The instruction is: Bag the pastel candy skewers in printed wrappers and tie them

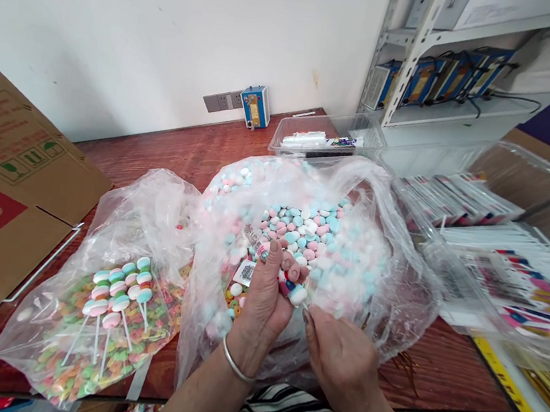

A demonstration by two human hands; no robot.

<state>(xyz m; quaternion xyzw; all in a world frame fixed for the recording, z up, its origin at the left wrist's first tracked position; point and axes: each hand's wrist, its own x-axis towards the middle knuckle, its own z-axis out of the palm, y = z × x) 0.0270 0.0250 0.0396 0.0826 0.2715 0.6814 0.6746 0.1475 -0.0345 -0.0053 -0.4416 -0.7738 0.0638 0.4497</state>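
My left hand (pixel 263 298) is wrapped round a candy lollipop (pixel 298 295) in a printed clear sleeve, whose upper end (pixel 254 240) sticks out above the thumb. At its lower end, my right hand (pixel 344 358) pinches the thin white stick (pixel 305 307). Both hands are over a large clear plastic bag (pixel 407 276) of loose pink, blue and white candies (pixel 297 225). A white barcode tag (pixel 245 272) shows beside the left hand. To the left, several finished candy lollipops (pixel 119 287) with white sticks lie on a bag of colourful ring candies (pixel 69 368).
A cardboard box (pixel 15 201) stands at the left of the reddish wooden table (pixel 162 142). On the right, a clear bin (pixel 446 280) holds printed sleeves and white sticks (pixel 506 238). A smaller clear tray (pixel 275 140) and a blue device (pixel 256 107) are at the back.
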